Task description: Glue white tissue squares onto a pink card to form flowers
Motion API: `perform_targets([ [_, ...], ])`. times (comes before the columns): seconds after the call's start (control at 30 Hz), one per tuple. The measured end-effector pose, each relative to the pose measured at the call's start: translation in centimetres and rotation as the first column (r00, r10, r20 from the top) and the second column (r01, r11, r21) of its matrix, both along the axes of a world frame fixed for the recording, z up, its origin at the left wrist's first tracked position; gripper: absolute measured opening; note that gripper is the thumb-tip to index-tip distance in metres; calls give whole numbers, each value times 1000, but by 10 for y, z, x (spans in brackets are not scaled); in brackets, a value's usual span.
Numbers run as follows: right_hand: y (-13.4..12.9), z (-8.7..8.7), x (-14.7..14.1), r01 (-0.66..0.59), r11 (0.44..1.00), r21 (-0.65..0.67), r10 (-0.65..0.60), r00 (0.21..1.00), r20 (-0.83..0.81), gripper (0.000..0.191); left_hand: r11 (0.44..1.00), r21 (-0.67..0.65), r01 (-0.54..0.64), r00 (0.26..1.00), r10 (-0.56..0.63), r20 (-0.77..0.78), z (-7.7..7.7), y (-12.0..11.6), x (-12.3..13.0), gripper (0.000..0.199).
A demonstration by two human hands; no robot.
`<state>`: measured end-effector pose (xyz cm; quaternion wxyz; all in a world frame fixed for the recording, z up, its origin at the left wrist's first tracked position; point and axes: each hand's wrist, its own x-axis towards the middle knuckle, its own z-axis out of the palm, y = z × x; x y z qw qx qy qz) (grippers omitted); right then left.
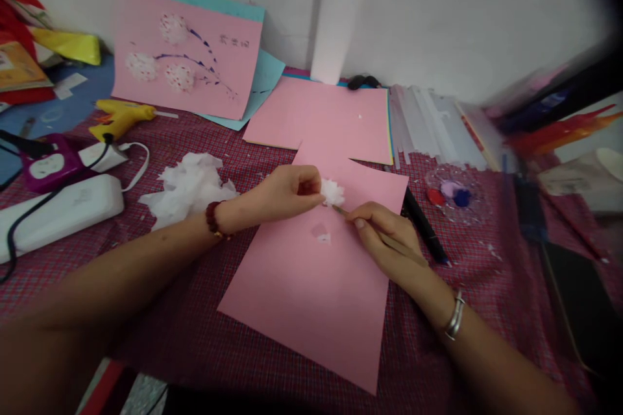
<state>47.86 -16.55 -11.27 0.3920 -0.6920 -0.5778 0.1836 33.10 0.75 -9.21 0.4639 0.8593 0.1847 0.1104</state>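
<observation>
A pink paper sheet (302, 298) lies in front of me, with a small ruffled white paper cluster (333, 192) on its upper part. My left hand (287, 194) is at the cluster's left edge, thumb and fingertips pinched together; whatever they hold is too small to make out. From the right, my right hand (389, 237) grips a slim tan tool (402, 248) with a narrow tip, which reaches the cluster's lower edge. Whether it is a stick or tweezers I cannot tell. Below the cluster lies a white paper scrap (324, 238).
Crumpled white tissue paper (187, 185) lies left, near a yellow glue gun (121, 118) and a white power strip (63, 211). Behind stand a pink flower picture (195, 52) and stacked coloured paper (321, 113). A black pen (426, 227) and a paint dish (457, 194) are at right.
</observation>
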Motion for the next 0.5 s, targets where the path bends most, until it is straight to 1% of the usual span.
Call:
perform_targets([
  [0.07, 0, 1, 0, -1, 1000, -7, 1, 1000, 0, 17, 994, -25, 104, 993, -105, -60, 3, -5, -9, 9],
  [0.1, 0, 2, 0, -2, 1000, -9, 2, 1000, -8, 17, 987, -11, 162, 983, -162, -81, 4, -8, -12, 9],
  [0.13, 0, 2, -1, -3, 1000, -8, 3, 1000, -21, 17, 977, 22, 210, 974, -207, -93, 4, -12, -15, 9],
  [0.2, -1, 3, -1, -6, 1000, -8, 5, 999, -55, 17, 958, 110, 264, 962, -253, -104, 3, -19, -18, 12],
  [0.27, -1, 3, 0, -8, 1000, 1, 8, 996, -86, 17, 949, 157, 272, 960, -258, -106, 1, -25, -18, 10],
  [0.3, -1, 3, 0, -5, 1000, 9, 6, 995, -101, 17, 951, 146, 271, 961, -257, -105, 0, -27, -17, 8],
  [0.37, -2, 3, 1, 14, 1000, 27, -10, 991, -132, 17, 964, 71, 257, 963, -248, -107, 2, -25, -15, 8],
  [0.43, -3, 4, 2, 46, 998, 52, -37, 986, -164, 17, 975, -8, 221, 965, -220, -144, 8, -16, -14, 10],
  [0.5, -3, 5, 2, 53, 996, 69, -39, 981, -191, 17, 982, -10, 189, 958, -187, -217, 16, -2, -14, 9],
])
